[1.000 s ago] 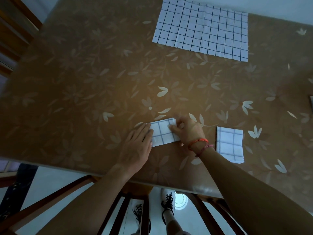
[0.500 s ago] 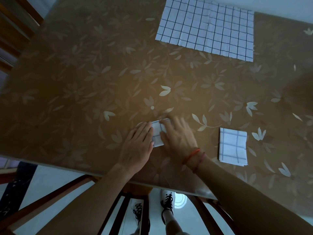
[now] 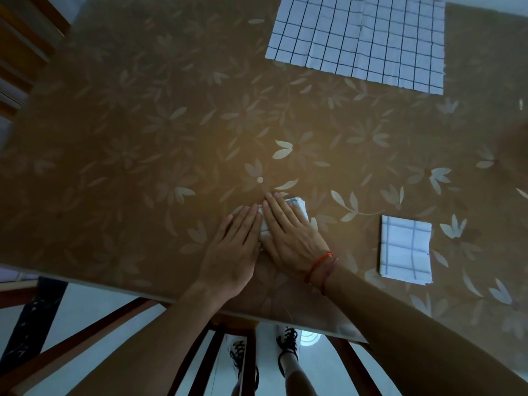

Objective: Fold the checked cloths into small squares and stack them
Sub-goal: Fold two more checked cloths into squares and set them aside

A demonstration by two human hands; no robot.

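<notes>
Single head view, looking steeply down over table (image 3: pixel 143 172); near edge at 6 o'clock, far cloth (image 3: pixel 357 41) at 1 o'clock, hands close below centre.

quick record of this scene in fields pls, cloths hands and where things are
surface: brown flowered table
cloth in work: folded small, mostly hidden under both hands
left hand: flat, fingertips on cloth
right hand: flat, pressing cloth
folded square: right of hands, apart
open cloth: spread flat at far edge
stacked: not yet
</notes>
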